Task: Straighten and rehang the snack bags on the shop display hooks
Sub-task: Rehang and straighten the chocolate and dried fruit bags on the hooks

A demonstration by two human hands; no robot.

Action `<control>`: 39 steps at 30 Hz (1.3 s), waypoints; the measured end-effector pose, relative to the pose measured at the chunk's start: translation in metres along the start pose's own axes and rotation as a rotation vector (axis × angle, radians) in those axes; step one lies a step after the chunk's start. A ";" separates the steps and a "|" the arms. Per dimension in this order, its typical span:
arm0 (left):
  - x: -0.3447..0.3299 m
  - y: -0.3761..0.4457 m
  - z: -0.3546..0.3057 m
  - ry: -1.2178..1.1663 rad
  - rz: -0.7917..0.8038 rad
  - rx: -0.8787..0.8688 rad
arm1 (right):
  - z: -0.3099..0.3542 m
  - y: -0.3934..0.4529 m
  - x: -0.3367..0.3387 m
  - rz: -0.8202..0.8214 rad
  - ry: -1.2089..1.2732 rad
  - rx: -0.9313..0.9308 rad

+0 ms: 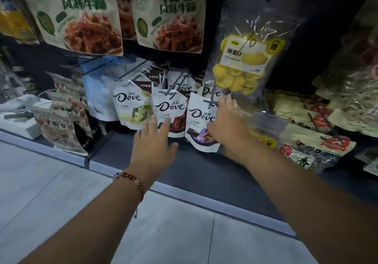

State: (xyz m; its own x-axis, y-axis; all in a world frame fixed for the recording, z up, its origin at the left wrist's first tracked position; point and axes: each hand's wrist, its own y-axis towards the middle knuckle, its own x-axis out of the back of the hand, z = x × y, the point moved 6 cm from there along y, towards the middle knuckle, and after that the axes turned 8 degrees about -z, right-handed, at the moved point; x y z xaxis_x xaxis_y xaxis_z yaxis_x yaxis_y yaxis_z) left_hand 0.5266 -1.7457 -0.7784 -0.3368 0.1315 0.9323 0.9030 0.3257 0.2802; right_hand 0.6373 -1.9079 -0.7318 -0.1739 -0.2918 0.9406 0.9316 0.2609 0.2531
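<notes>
Three white Dove bags hang side by side on grey hooks low on the display: a green-printed one [131,108], a red-printed one [170,108] and a purple-printed one [201,124]. More Dove bags hang behind them. My left hand [154,141], with a bead bracelet at the wrist, reaches with straight fingers to the bottom of the red-printed bag. My right hand [227,124] lies with straight fingers along the right edge of the purple-printed bag, fingertips near its hook [210,102]. Neither hand grips anything.
A clear bag of yellow dried fruit [245,63] hangs just above my right hand. Two large beige meat-snack bags [81,16] hang overhead. Nut bags [61,124] hang at the left, more packets [311,147] at the right. A dark base ledge [184,173] runs below.
</notes>
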 end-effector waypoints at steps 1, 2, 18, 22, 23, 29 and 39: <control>-0.005 0.006 0.001 0.004 -0.010 -0.001 | -0.002 0.012 -0.007 -0.019 0.012 -0.009; -0.010 0.010 0.000 0.013 -0.015 -0.007 | -0.005 0.021 -0.012 -0.057 0.042 -0.012; 0.032 -0.059 -0.028 -0.020 -0.052 -0.216 | 0.001 -0.105 0.017 -0.059 0.289 0.254; 0.069 -0.104 -0.023 -0.157 -0.016 -0.254 | 0.031 -0.153 0.055 0.010 0.255 0.337; 0.077 -0.112 -0.018 -0.231 0.005 -0.238 | 0.041 -0.161 0.064 0.019 0.247 0.354; 0.118 -0.146 0.018 -0.305 0.000 -0.102 | 0.095 -0.190 0.091 0.018 0.166 0.481; 0.138 -0.115 0.020 -0.214 -0.144 -0.011 | 0.109 -0.156 0.064 -0.001 0.330 0.373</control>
State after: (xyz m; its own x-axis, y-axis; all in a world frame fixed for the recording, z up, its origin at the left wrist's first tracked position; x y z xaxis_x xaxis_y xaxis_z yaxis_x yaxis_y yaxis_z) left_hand 0.3708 -1.7468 -0.6869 -0.5099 0.2803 0.8133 0.8441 0.3454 0.4101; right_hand 0.4465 -1.8669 -0.6864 -0.0077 -0.5521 0.8337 0.7433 0.5545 0.3741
